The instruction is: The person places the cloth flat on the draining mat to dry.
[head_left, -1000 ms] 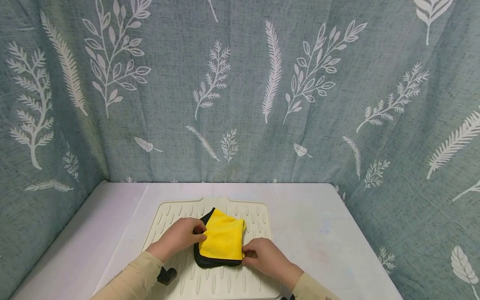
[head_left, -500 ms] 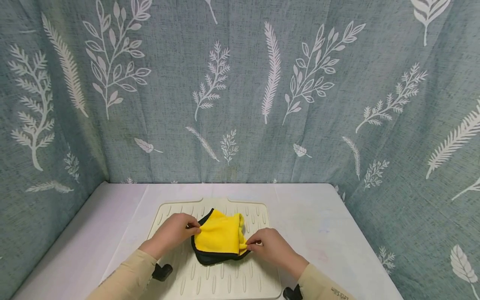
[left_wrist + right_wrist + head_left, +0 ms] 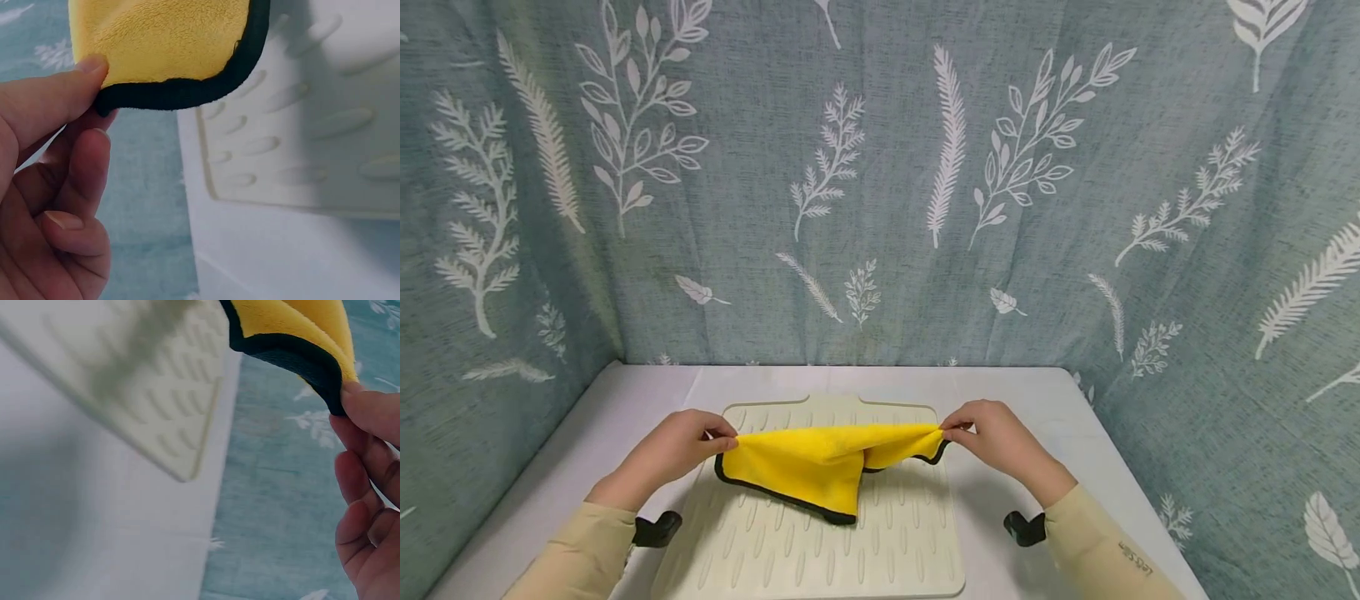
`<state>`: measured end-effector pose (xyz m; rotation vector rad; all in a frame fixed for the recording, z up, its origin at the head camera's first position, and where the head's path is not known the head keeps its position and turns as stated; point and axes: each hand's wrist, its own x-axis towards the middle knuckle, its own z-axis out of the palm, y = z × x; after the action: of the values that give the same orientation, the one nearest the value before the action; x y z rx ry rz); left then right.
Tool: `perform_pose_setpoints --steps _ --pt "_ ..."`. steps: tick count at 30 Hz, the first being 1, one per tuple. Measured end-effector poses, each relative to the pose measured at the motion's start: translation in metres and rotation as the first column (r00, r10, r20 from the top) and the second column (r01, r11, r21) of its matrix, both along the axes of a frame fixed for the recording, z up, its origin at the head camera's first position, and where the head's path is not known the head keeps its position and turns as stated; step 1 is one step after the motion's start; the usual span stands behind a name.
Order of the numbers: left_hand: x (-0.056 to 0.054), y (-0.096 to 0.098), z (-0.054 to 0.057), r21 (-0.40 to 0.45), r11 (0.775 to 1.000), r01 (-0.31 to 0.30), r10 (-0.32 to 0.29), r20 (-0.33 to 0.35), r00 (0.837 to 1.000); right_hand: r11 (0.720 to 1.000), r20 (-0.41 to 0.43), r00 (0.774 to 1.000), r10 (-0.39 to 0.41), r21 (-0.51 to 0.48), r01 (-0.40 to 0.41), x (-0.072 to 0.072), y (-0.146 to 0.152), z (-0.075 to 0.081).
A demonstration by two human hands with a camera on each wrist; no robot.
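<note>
A yellow cloth [image 3: 820, 450] with black edging is stretched between both hands above a cream ribbed mat [image 3: 805, 550]. My left hand [image 3: 681, 450] pinches its left end between thumb and forefinger; in the left wrist view the cloth's dark-bordered corner [image 3: 169, 62] hangs from those fingertips. At the other end, my right hand [image 3: 1000, 437] pinches a corner, and the right wrist view shows the cloth [image 3: 294, 331] drooping from thumb and fingers. A folded flap hangs down near the middle, its black lower edge just over the mat.
The mat lies on a white table [image 3: 1030, 500]. Grey-green curtains [image 3: 895, 208] with white leaf prints enclose the table at the back and sides. Black wrist-camera mounts [image 3: 658, 529] sit below the sleeves.
The cloth was folded in a compact square on the mat. Both hands have moved apart and up, pulling it out into a wide strip lifted off the mat.
</note>
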<state>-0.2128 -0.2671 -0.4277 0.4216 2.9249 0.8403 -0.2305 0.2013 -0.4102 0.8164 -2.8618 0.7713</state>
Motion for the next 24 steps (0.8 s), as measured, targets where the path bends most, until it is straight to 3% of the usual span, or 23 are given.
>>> perform_pose_setpoints --steps 5,13,17,24 --pt "-0.006 -0.005 0.004 -0.026 1.000 -0.017 0.016 -0.049 0.999 1.000 -0.008 1.000 0.016 -0.014 -0.016 -0.015 -0.005 0.010" --pt "-0.030 -0.002 -0.001 -0.022 0.995 -0.095 0.090 -0.158 0.983 0.991 0.050 0.994 -0.099 -0.081 0.103 -0.048 -0.012 0.000" --pt "-0.030 -0.003 -0.004 0.003 0.993 -0.121 0.120 -0.168 0.978 0.992 0.048 0.995 -0.086 -0.090 0.090 -0.048 -0.014 -0.003" --pt "-0.023 0.006 -0.005 0.025 0.994 -0.102 0.105 -0.157 0.982 0.991 0.058 0.995 -0.082 -0.098 0.087 -0.043 -0.018 -0.003"
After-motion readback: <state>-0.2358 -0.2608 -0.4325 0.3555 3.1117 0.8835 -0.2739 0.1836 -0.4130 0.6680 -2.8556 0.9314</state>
